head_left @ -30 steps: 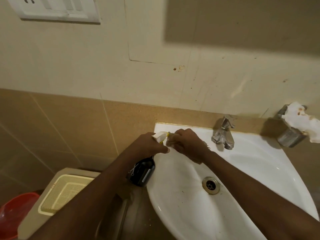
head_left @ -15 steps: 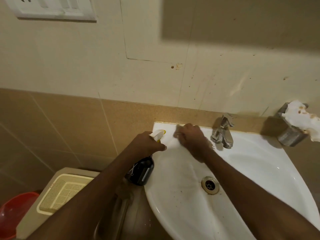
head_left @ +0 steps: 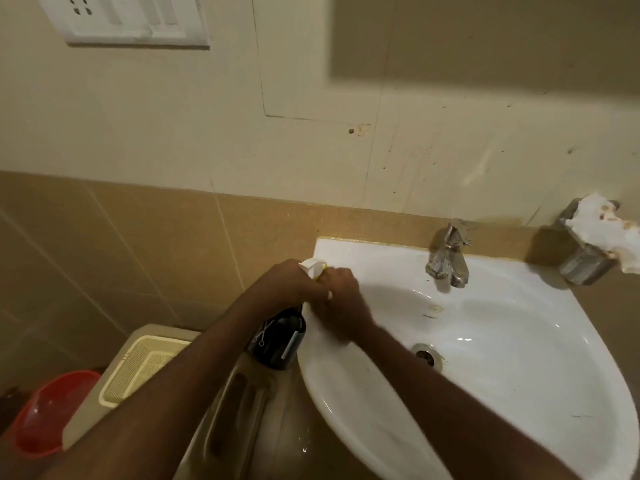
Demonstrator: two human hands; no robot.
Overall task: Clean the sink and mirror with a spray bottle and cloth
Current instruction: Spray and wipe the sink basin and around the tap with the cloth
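A: Where do we stand? Start with the big things.

B: The white sink [head_left: 502, 358] fills the right side, and we still see dark specks and a streak near its drain [head_left: 427, 353], with a smudge on the far slope under the tap [head_left: 446, 258]. So we judge the basin far from clean. No mirror is in view, so we cannot say anything about it.

A: And the bottle?

B: Our left hand [head_left: 287, 282] grips the neck of the dark spray bottle [head_left: 280, 336] just off the sink's left rim, fingers curled around it, its white and yellow nozzle [head_left: 313, 266] poking out on the far side.

A: The cloth?

B: Our right hand [head_left: 341, 296] is curled up against the nozzle. A bit of white shows at the knuckles; whether it is cloth, or what the fingers pinch, we cannot tell.

A: So spraying, wiping and the mirror all seem left.
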